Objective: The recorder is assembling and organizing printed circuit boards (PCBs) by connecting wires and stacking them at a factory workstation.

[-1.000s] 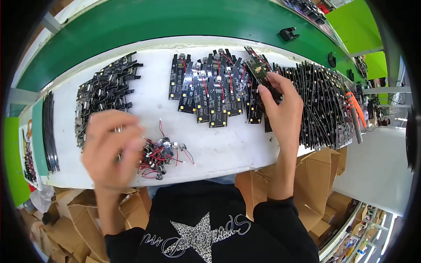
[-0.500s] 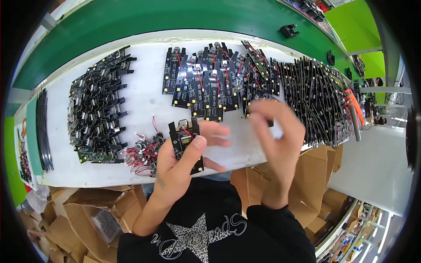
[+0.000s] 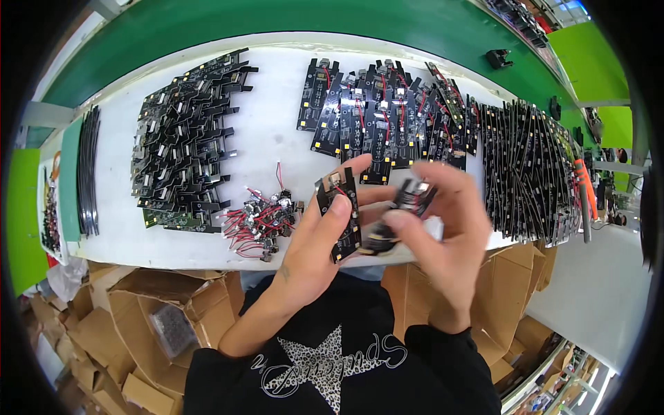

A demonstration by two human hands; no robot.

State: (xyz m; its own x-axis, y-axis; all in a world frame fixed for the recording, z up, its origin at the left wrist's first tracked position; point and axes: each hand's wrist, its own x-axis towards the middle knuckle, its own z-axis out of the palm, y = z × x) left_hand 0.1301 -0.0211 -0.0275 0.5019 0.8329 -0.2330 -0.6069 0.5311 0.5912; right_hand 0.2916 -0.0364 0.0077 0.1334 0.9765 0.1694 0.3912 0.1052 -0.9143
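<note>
In my left hand is a narrow black circuit board, held upright with the thumb pressed over its face. My right hand pinches a second black circuit board between thumb and fingers, tilted and smeared by motion, close beside the first. Just left of my left hand lies a heap of small connectors on red and black wires. Beyond both hands, overlapping circuit boards with red wires are spread on the white tabletop.
A tall stack of black boards stands at the left, and a dense row of boards at the right. Past that row rests an orange-handled tool. Black strips lie far left. Open cardboard boxes sit below the front edge.
My right hand has come down beside my left and now shows a board in its fingers. The whole view has shifted, so the table's contents appear further right.
</note>
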